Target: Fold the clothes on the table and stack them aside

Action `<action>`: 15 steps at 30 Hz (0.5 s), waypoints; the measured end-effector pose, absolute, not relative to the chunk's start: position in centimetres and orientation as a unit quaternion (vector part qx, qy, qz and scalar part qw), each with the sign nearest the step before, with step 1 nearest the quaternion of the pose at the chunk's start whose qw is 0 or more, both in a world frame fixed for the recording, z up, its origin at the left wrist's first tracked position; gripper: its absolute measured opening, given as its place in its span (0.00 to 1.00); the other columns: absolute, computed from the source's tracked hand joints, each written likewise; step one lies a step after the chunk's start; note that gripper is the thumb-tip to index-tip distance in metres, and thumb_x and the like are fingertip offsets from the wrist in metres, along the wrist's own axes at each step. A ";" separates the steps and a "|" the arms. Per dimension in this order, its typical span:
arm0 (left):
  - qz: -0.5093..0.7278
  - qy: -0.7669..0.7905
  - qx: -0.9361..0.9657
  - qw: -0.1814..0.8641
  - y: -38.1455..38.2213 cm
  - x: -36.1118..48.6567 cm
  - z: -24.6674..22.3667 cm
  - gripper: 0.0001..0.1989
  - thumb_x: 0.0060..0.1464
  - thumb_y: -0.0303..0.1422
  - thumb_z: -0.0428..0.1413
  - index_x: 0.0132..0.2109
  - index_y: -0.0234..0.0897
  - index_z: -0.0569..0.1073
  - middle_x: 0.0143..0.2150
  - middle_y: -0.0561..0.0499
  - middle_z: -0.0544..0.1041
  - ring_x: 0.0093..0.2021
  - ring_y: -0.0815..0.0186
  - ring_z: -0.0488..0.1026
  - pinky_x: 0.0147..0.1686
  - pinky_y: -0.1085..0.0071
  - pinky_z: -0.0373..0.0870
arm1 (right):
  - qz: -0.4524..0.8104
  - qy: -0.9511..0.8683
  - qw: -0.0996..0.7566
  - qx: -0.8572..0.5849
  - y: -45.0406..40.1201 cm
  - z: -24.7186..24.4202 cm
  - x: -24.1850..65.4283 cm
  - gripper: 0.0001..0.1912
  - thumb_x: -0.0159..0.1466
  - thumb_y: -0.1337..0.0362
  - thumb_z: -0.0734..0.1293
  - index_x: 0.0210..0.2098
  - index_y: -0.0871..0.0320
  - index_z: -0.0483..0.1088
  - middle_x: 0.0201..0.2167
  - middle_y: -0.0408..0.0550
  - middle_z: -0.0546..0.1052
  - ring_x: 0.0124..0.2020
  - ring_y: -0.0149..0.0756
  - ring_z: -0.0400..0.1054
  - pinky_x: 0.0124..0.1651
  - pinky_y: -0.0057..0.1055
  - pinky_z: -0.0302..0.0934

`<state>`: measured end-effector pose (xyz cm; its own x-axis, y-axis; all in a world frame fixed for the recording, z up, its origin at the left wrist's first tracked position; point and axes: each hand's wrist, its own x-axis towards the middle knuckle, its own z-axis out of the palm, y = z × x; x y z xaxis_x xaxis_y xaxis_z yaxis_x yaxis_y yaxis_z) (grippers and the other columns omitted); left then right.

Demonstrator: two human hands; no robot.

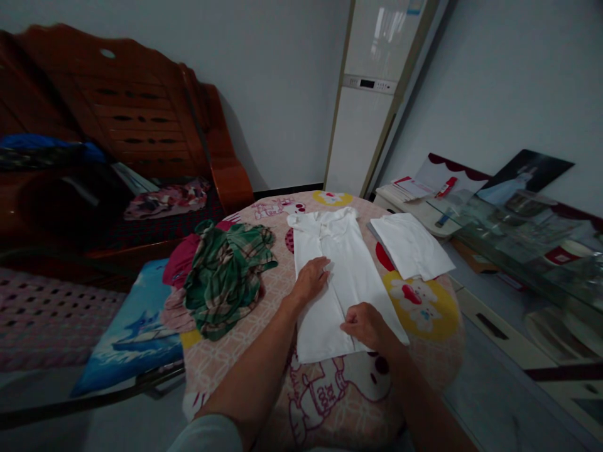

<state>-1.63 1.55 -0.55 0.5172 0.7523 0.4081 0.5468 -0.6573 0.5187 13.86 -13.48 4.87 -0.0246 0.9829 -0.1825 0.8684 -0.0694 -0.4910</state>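
Observation:
A white garment (346, 276) lies long and narrow on the round table, its collar at the far end and a lengthwise edge running down its middle. My left hand (311, 278) rests on its left half, fingers bent together near that edge. Near the garment's lower end, my right hand (365, 323) is closed, with thumb and fingers pinched at the cloth by the edge. A folded white garment (409, 245) lies to the right on the table. On the left sits a crumpled green plaid garment (226, 273) beside pink clothing (181, 263).
The table has a patterned cloth (339, 408). A wooden bench (141, 119) with clothes stands at the left, near a blue cushion (141, 326). At the right is a glass-topped cabinet (509, 235) with papers and dishes. A tall white appliance (362, 125) stands behind.

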 end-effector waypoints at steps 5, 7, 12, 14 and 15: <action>0.222 0.375 0.891 0.129 0.6 -1.1 -0.7 0.24 0.60 0.35 0.55 0.62 0.36 0.66 0.65 0.38 0.67 0.66 0.56 0.62 0.65 0.52 0.59 | 0.245 -0.674 0.094 -0.691 -13.3 5.2 14.1 0.08 0.52 0.66 0.70 0.18 0.58 0.71 0.18 0.43 0.73 0.24 0.31 0.65 0.28 0.26 0.50; 0.201 0.384 0.893 0.121 0.3 -0.8 -0.6 0.26 0.60 0.37 0.55 0.63 0.36 0.64 0.67 0.37 0.63 0.68 0.54 0.58 0.66 0.50 0.55 | 0.245 -0.682 0.120 -0.679 -12.4 5.8 14.4 0.10 0.55 0.64 0.69 0.19 0.58 0.70 0.19 0.44 0.74 0.24 0.32 0.66 0.29 0.26 0.52; 0.251 0.433 0.857 0.120 0.7 -0.7 -0.6 0.24 0.63 0.33 0.49 0.64 0.33 0.62 0.69 0.35 0.60 0.69 0.57 0.57 0.66 0.54 0.56 | 0.301 -0.644 0.256 -0.656 -6.9 6.7 14.6 0.13 0.61 0.61 0.63 0.22 0.58 0.71 0.17 0.43 0.73 0.19 0.29 0.65 0.25 0.25 0.57; 0.254 0.449 0.849 0.116 1.0 -0.8 -0.8 0.22 0.64 0.30 0.46 0.63 0.31 0.63 0.67 0.35 0.63 0.68 0.57 0.59 0.66 0.53 0.56 | 0.337 -0.586 0.306 -0.671 -3.7 6.3 14.5 0.12 0.61 0.62 0.62 0.26 0.59 0.73 0.19 0.44 0.75 0.18 0.30 0.67 0.23 0.24 0.59; 0.250 0.452 0.849 0.113 1.0 -0.8 -1.0 0.22 0.63 0.29 0.46 0.63 0.31 0.64 0.66 0.35 0.64 0.68 0.56 0.60 0.66 0.53 0.56 | 0.336 -0.569 0.325 -0.677 -1.9 6.0 14.4 0.12 0.62 0.62 0.61 0.30 0.60 0.74 0.22 0.45 0.77 0.20 0.30 0.69 0.24 0.24 0.61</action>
<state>-0.83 1.05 -0.97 0.4666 0.8235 0.3226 0.7100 -0.5663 0.4186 14.38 -1.94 5.95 0.1272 0.9882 -0.0854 0.5516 -0.1420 -0.8220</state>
